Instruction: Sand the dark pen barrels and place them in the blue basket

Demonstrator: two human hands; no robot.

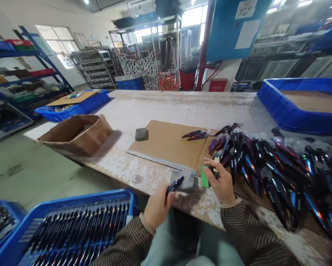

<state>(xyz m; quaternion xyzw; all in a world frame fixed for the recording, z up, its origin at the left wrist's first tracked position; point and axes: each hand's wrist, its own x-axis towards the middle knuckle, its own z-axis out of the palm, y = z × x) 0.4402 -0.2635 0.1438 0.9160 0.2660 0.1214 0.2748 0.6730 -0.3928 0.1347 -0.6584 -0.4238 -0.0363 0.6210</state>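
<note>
My left hand [158, 205] is closed around a dark, glossy, pen-shaped piece [175, 184], whose rounded end points up and right. Beneath that piece, a flat grey pad [186, 181] lies at the table's front edge. My right hand [220, 181] has its thumb and forefinger curled about a small object with a pale body and dark green end [216, 157]; its kind is unclear and the fingers partly cover it. Beside the thumb is a bright green block [204, 176]. To the right lies a heap of shiny dark curved pieces [254, 155] with purple and blue reflections.
On the table [166, 105] are a cardboard sheet [171, 144] with two curved pieces [195, 135], a grey-green block [140, 134], an open carton [91, 138] and blue trays [298, 123]. A blue basket [99, 195] with rows of dark pieces stands lower left.
</note>
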